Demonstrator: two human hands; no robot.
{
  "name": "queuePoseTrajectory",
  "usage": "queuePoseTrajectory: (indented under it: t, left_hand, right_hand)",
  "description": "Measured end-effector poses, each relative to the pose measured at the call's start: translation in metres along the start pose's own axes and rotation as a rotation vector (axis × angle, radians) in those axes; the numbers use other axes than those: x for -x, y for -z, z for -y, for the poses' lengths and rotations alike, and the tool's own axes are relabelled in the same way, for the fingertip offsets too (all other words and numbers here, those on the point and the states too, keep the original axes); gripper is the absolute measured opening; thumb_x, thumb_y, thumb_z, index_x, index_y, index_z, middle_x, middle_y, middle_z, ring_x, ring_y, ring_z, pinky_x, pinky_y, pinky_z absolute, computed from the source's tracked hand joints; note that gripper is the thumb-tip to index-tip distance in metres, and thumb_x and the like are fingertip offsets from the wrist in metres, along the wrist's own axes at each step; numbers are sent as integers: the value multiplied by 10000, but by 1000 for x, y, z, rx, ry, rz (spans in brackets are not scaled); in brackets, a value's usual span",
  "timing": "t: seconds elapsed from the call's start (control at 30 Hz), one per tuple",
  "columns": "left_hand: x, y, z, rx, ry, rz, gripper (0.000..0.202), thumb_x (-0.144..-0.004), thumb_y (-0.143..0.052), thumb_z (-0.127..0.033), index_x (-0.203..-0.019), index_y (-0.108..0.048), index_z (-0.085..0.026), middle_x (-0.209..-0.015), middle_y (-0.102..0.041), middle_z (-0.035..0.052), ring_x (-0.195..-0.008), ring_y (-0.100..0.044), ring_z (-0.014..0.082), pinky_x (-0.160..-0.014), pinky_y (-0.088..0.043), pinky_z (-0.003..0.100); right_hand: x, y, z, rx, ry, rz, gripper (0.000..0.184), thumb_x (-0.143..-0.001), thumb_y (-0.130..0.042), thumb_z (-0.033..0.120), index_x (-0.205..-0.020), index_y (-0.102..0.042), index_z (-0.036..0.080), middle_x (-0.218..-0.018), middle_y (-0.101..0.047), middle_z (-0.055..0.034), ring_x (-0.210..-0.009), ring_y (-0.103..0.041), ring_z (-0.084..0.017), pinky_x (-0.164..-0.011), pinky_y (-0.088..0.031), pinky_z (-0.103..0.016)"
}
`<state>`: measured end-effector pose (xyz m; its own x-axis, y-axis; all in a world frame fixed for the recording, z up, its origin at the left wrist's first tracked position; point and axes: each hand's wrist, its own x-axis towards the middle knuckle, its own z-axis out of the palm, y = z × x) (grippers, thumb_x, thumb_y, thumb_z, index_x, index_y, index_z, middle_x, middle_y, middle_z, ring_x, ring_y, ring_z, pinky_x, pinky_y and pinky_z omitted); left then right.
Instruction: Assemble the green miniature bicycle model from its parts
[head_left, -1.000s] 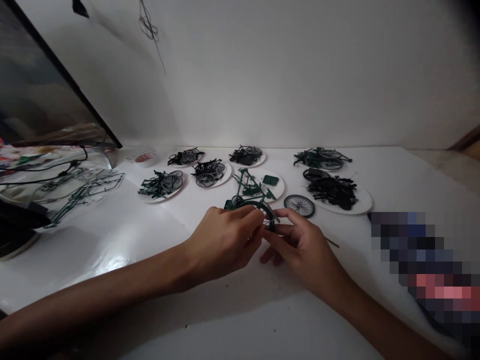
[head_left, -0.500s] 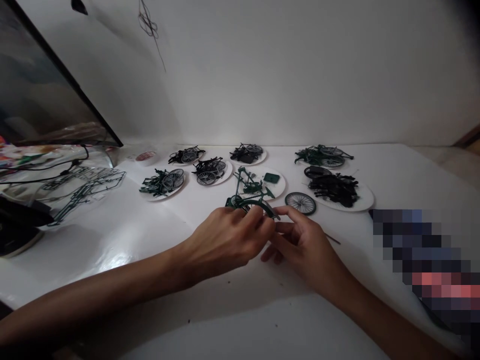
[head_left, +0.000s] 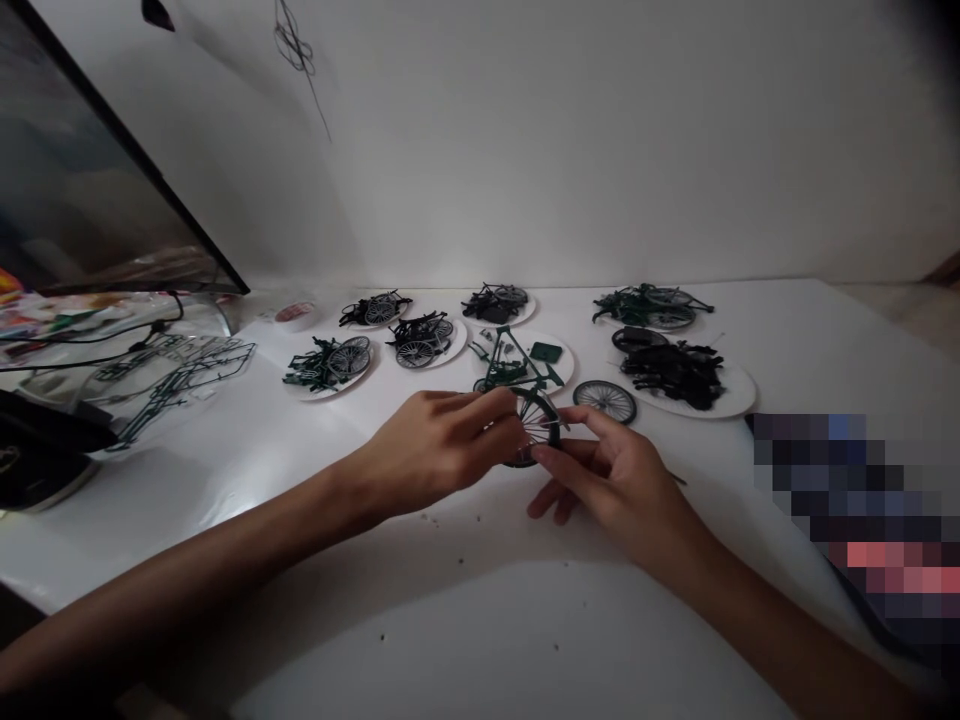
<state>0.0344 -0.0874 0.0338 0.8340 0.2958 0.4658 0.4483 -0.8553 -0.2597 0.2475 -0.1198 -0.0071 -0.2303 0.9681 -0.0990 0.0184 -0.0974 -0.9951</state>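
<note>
A small green model bicycle (head_left: 517,375) stands upright on the white table (head_left: 480,620) in front of me. My left hand (head_left: 435,455) pinches it at the near wheel (head_left: 537,420), fingers closed on the rim and frame. From the other side my right hand (head_left: 615,480) pinches the same spoked wheel between thumb and forefinger. A loose spoked wheel (head_left: 604,399) lies flat just right of the bicycle.
Several white plates (head_left: 739,395) with black and green bicycle parts stand in rows at the back. Green part sprues in clear plastic (head_left: 176,375) lie at the left below a dark monitor (head_left: 90,190). A blurred patch covers the right edge.
The near wheel, hidden behind my fingers before, now shows between both hands. My hands and the bicycle have shifted slightly away from me and to the right.
</note>
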Motion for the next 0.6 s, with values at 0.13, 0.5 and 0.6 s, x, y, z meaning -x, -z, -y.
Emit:
queuePoseTrajectory:
  t: [0.13,0.5,0.6]
  left_hand:
    - [2,-6,0,160,121,-55,134,-1030,-566,-224,-1017,-671,-142,-987,-724,49,-732,-666,111,-612,-502,241]
    - [-1,-10,-3,355,361,-68,123,-976,-666,-263,-931,-734,-170,-920,-737,13,-725,-668,99,-674,-518,230]
    - [-1,-11,-4,454,426,-69,94,-945,-708,-260,-911,-741,-178,-887,-723,3,-709,-635,96,-650,-499,224]
  right_hand:
    - [-1,2,1,-2,-25,-5,479,-836,-755,501,-1147,-529,216,-812,-777,-53,-582,-746,-210,-496,-557,-282]
    - [-2,3,-2,8,-21,5,488,-845,-754,492,-1179,-521,223,-806,-781,-52,-600,-753,-224,-500,-576,-291]
    - [-1,4,-5,22,-9,16,474,-859,-743,490,-1184,-520,226,-803,-786,-49,-597,-751,-214,-500,-568,-277]
